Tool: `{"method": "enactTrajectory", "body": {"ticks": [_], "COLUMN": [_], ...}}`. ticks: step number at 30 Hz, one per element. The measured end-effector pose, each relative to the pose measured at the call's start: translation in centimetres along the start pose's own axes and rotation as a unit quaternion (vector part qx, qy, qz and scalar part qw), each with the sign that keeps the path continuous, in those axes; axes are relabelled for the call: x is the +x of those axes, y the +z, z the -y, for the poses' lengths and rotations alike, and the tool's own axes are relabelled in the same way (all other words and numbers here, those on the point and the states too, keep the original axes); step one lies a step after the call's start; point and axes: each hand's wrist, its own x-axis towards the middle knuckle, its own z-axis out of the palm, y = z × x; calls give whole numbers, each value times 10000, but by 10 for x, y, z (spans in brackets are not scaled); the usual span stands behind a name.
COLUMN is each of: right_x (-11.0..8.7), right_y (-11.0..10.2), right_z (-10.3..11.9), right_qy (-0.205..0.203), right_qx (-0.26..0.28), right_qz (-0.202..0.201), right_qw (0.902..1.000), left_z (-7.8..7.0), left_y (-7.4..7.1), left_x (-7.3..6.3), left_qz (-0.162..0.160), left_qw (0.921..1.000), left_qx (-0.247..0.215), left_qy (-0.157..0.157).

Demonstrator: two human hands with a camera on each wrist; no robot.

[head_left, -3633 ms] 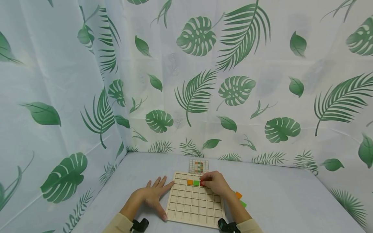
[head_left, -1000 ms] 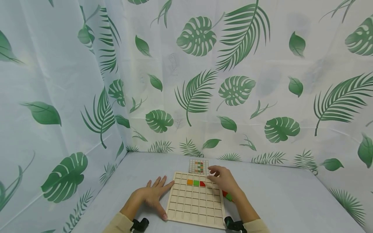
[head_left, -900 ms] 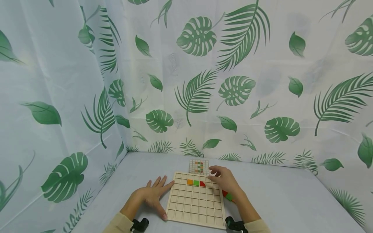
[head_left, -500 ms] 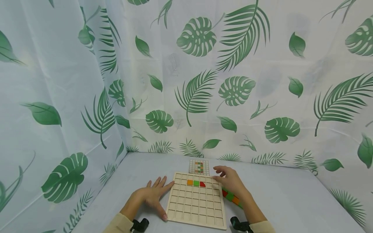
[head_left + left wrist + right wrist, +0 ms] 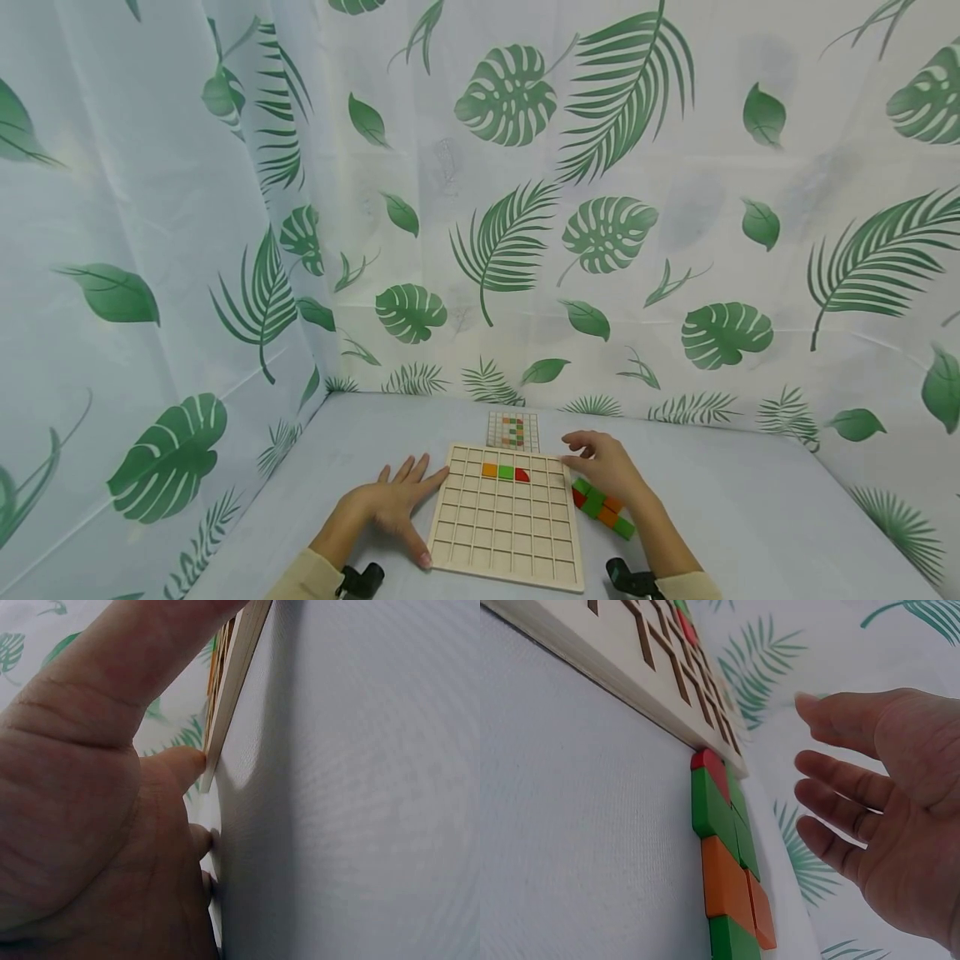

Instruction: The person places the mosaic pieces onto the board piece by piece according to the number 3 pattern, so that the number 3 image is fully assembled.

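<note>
A wooden grid board (image 5: pixel 502 533) lies on the table. In its second row sit an orange tile (image 5: pixel 489 470), a green tile (image 5: pixel 506 472) and a red rounded tile (image 5: pixel 522 475). My left hand (image 5: pixel 390 504), fingers spread, touches the board's left edge with thumb and index finger. Off the board's upper right corner hovers my right hand (image 5: pixel 606 468), fingers loosely bent and holding nothing; the right wrist view shows a gap between thumb and fingers. Below it, several loose tiles (image 5: pixel 731 877), green, orange and red, lie side by side along the board's right edge.
A small printed pattern card (image 5: pixel 513 431) with a coloured grid lies behind the board's far edge. White curtains (image 5: pixel 615 167) with green leaves stand at the back and left. Wrist cameras sit on both wrists.
My right hand has let go of the red tile, now in the board's second row, and drawn away to the right, uncovering the loose tiles. The left hand stays in place.
</note>
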Motion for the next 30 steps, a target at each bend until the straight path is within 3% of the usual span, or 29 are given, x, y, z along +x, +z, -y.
{"method": "enactTrajectory", "body": {"ticks": [30], "right_x": [-2], "right_y": [-5], "right_z": [-8], "right_qy": [379], "right_qx": [-19], "right_qz": [225], "right_qw": [9990], "left_z": [-2], "left_y": [-2], "left_x": [0], "left_qz": [73], "left_qw": [9999], "left_qx": [-22], "left_qy": [-134]}}
